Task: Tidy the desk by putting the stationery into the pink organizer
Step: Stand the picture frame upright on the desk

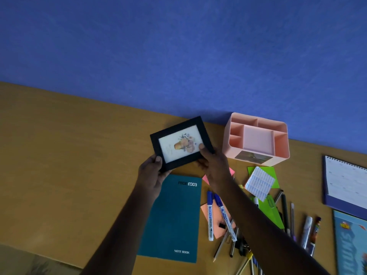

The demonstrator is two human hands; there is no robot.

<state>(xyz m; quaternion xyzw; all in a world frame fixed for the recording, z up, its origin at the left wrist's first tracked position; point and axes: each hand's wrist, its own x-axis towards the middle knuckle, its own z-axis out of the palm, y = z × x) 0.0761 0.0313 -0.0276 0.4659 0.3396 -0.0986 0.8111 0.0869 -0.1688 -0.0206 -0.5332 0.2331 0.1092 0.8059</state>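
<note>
Bare desk left; notebook, pens crowd organizer's front.

Where it sits: on my head, the only camera.
Which way it looks: forward and down at the desk, tipped sideways, blue wall at 12 o'clock.
How near: close; my arms come in from 6 o'clock.
What fills it: wall on top, desk below.

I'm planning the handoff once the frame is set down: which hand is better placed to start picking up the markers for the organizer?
Probably the right hand: the blue markers and pink organizer lie on its side; the left hand would have to cross over. Both currently hold the picture frame.
</note>
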